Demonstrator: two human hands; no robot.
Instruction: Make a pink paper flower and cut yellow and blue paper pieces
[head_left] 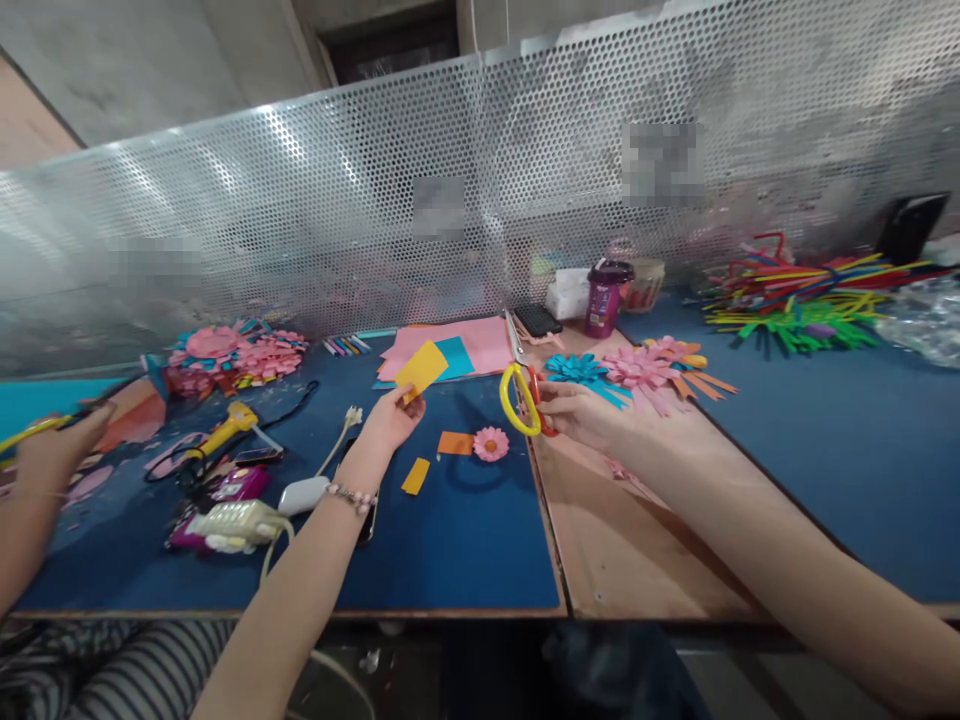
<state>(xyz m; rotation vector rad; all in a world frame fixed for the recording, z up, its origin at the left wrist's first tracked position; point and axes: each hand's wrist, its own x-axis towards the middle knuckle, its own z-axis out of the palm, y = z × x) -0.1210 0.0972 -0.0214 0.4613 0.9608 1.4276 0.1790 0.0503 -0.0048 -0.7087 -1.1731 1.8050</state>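
Observation:
Between the fingers of my left hand is a yellow paper piece, raised above the blue table top. My right hand grips scissors by a red handle; their yellow loop faces left and the metal blades point away from me. On the table between my hands lie a pink paper flower, an orange paper strip touching it, and a small yellow paper piece. Behind them are stacked pink sheets with a blue paper piece on top.
A co-worker's hand with yellow-handled scissors works at far left. Near it lie a yellow glue gun and a power strip. Paper flowers and a purple cup stand right of centre. A perforated metal screen closes the back.

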